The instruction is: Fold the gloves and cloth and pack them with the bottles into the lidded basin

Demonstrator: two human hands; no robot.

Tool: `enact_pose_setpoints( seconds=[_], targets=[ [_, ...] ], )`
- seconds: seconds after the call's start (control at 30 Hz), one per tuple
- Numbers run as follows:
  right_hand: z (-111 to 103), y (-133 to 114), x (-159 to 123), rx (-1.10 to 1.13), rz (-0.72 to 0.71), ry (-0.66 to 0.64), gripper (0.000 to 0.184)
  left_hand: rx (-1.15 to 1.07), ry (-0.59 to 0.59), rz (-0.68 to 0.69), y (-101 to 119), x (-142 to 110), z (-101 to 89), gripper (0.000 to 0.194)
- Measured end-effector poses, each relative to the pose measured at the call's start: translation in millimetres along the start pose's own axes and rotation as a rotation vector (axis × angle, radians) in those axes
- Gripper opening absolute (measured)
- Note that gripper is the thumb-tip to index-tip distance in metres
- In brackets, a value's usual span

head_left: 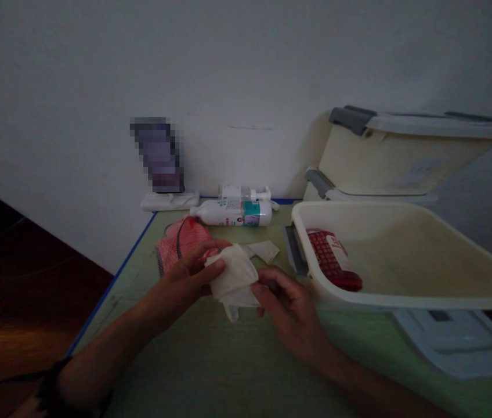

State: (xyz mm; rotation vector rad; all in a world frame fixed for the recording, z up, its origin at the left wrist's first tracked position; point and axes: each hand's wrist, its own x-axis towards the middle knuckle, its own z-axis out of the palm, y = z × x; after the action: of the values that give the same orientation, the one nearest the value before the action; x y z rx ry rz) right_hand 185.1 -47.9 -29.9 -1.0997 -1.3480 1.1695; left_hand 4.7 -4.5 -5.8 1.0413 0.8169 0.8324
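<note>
Between my hands is a thin white glove (pixel 234 277), one finger of it dangling at the bottom. My left hand (pixel 189 273) pinches its left side, thumb on top. At the right edge, my right hand (pixel 285 307) grips the glove between thumb and fingers. Just behind it, another thin white piece (pixel 266 252), perhaps part of a second glove, lies on the table. Beyond my left hand lies a crumpled red checked cloth (pixel 185 232) with a dark-and-white trim, partly covered by that hand.
A white bottle (pixel 232 213) lies on its side, with a clear pump bottle (pixel 231 191) behind it. On the right, a cream bin (pixel 402 301) holds a red packet (pixel 333 261). More bins (pixel 385 168) and a lid (pixel 459 342) surround it. A blurred phone (pixel 161 157) leans at the wall.
</note>
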Motion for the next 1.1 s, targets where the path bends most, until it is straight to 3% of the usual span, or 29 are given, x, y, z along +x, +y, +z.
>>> enact_pose_setpoints(
  seconds=[0.27,0.4,0.57,0.83,1.1],
  targets=[
    [-2.7,0.0,1.9,0.028,0.01,-0.012,0.013,0.154,-0.047,-0.002,0.8,0.1,-1.2,0.038],
    [-0.3,1.4,2.1,0.144,0.1,-0.014,0.011,0.243,-0.064,0.014,2.6,-1.3,-0.1,0.042],
    [3.9,0.3,1.8,0.312,0.103,-0.009,0.015,0.281,-0.048,0.018,4.0,-1.6,-1.1,0.044],
    [2.7,2.0,3.8,0.171,0.097,0.073,0.013,0.347,-0.041,0.001,2.1,-0.4,-1.1,0.044],
    [5.3,7.1,2.3,0.205,0.169,0.001,0.022,0.418,-0.077,-0.039,-3.3,1.7,-0.9,0.041]
  ],
)
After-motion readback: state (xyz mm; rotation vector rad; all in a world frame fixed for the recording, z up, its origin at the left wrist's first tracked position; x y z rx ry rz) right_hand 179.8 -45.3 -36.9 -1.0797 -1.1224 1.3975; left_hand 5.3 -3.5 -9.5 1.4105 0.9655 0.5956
